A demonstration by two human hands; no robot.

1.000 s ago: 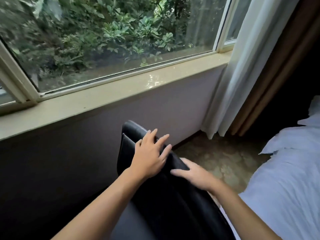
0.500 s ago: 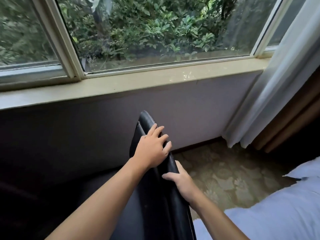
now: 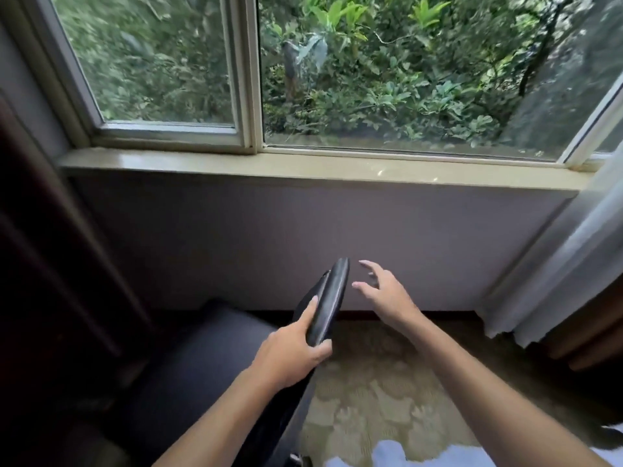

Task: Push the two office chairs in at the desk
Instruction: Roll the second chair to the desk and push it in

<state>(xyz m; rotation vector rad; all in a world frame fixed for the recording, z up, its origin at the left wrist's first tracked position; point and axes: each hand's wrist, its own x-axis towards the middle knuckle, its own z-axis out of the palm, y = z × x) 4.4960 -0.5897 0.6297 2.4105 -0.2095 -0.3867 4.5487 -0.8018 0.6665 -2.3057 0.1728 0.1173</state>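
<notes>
Right hand (image 3: pixel 384 291) is lifting off with fingers spread and empty, while the left hand (image 3: pixel 293 348) is gripping the black padded leather office-chair backrest (image 3: pixel 328 298), swinging it toward the dark wooden bench (image 3: pixel 50 264).

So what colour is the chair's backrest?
Black, glossy like leather; the chair backrest shows in the head view.

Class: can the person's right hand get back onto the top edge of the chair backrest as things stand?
Probably yes. The right hand hangs open beside the chair backrest, with only bare air between them; the left hand grips lower down.
</notes>
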